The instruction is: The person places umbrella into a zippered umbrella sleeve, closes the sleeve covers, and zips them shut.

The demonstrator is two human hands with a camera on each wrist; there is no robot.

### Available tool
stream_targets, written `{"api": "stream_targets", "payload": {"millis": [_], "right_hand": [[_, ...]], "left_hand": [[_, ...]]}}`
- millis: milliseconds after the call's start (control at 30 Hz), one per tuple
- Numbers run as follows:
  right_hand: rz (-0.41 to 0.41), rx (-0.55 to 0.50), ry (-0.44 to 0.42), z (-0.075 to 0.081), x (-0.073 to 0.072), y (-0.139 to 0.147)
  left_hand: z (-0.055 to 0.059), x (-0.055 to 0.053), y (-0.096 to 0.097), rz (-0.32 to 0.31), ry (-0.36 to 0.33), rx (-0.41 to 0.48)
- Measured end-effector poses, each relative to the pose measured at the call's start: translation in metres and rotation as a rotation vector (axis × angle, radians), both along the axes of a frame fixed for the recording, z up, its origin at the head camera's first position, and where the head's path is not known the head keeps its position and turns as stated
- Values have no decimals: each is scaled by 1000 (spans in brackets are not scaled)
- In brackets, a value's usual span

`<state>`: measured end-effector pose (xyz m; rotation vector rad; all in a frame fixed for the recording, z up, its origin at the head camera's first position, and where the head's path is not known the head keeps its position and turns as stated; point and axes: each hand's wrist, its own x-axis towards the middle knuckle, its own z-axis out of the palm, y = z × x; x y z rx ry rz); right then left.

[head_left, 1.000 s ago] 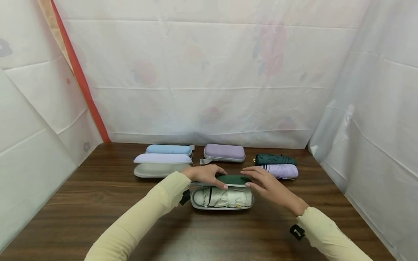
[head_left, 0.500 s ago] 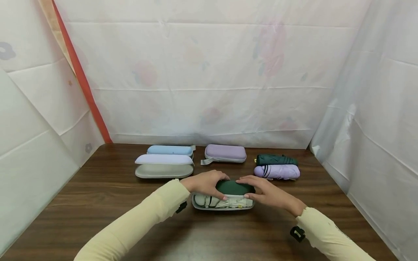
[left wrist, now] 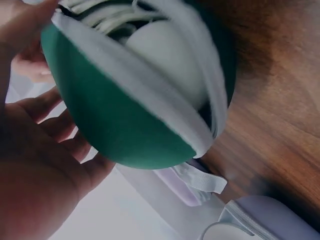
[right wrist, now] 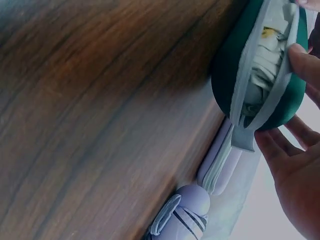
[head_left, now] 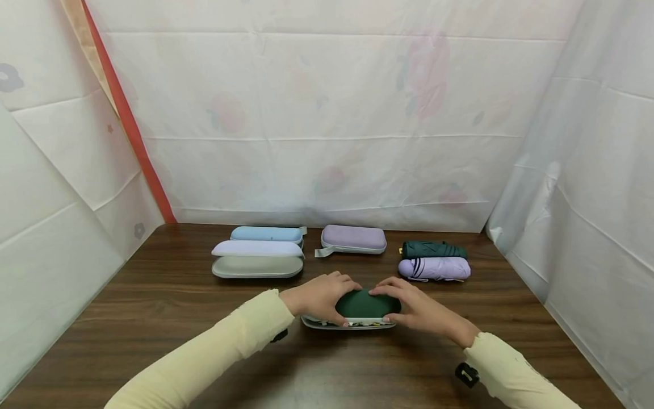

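A green zip case (head_left: 364, 305) lies on the table in front of me, its lid lowered to a narrow gap at the near side. Inside is a folded cream umbrella; its pale rounded handle (left wrist: 167, 60) shows in the left wrist view and its gathered cloth (right wrist: 265, 72) in the right. My left hand (head_left: 319, 296) grips the left part of the lid, thumb at the front rim and fingers behind. At the right end, my right hand (head_left: 423, 307) holds the lid the same way, its thumb (right wrist: 302, 62) on the grey zip edge.
Behind, on the left, an open lilac case (head_left: 258, 267) shows its grey inside, with a blue case (head_left: 265, 234) behind it. A closed purple case (head_left: 353, 238) sits at the back middle. Two folded umbrellas, dark green (head_left: 431, 250) and lilac (head_left: 436, 268), lie at the right.
Both hands have brought the green lid forward and down over the cream umbrella, which was in plain view and now shows only as a thin strip. The other cases and umbrellas stay put.
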<state>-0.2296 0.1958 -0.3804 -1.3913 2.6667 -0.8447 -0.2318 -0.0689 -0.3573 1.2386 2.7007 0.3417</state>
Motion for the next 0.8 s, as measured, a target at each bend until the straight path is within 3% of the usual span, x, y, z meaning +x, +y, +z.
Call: {"api": "stream_targets", "payload": {"millis": [400,800], "right_hand": [[-47,37,55,-1,4,-8],[-71,114,68,2,-1,-14]], "left_hand": [[-16,7,2,-41,209,5],[-19,9,-1,-58,243,-6]]}}
